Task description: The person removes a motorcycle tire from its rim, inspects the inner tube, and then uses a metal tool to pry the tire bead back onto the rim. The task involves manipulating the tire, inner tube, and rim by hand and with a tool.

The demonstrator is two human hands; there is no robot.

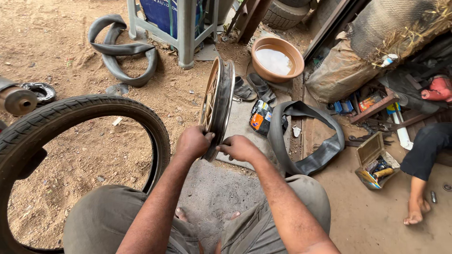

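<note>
A spoked wheel rim (217, 101) stands upright on edge in front of me, with a black rubber strip around its channel. My left hand (192, 142) grips the near part of the rim from the left. My right hand (239, 147) pinches the rim's edge and the rubber strip from the right. A black tyre (70, 110) leans upright at my left knee. A limp black inner tube (313, 141) lies on the ground just right of my right hand.
A clay-coloured basin of water (277, 58) sits beyond the rim, with sandals (254, 88) beside it. Another inner tube (123, 49) lies far left by a grey stand (184, 33). An open tool box (374, 162) and another person's leg and foot (419, 188) are on the right.
</note>
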